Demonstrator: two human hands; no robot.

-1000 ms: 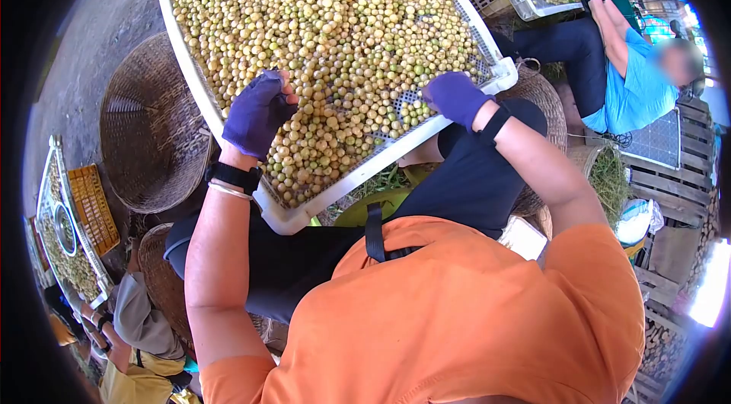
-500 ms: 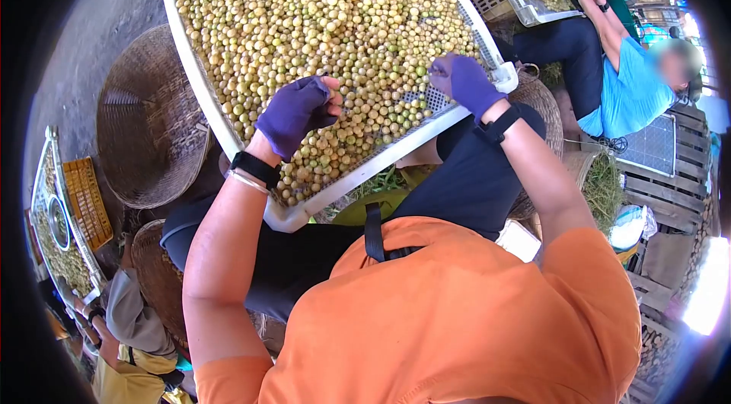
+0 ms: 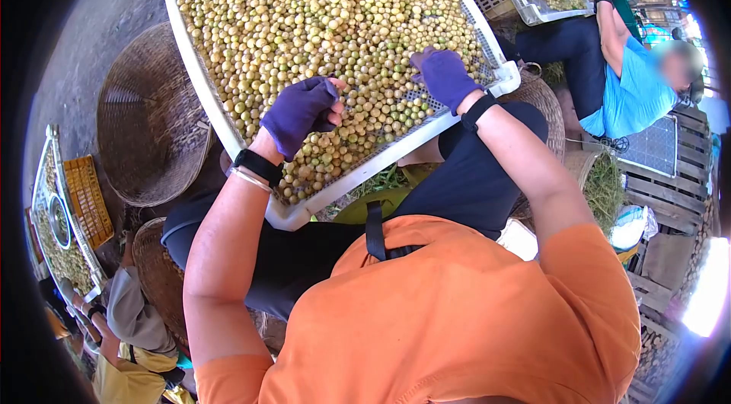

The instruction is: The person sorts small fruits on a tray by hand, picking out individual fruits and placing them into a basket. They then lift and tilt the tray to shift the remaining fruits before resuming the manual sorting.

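Sorting small yellow-green fruits [image 3: 304, 8] in white tray [image 3: 183, 46], upper middle of frame, propped on lap for easy reach. Left hand [image 3: 298, 114] pinches few fruits. Right hand [image 3: 443, 76] lies flat, loose, spreading fruits. Woven basket [image 3: 148, 122] at left.

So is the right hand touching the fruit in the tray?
Touching. The head view shows the right hand lying flat on the fruit at the tray's near corner, with no gap beneath the gloved fingers.

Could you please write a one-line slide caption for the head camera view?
Two gloved hands, left hand and right hand, sort small yellow-green fruit on a white tray.
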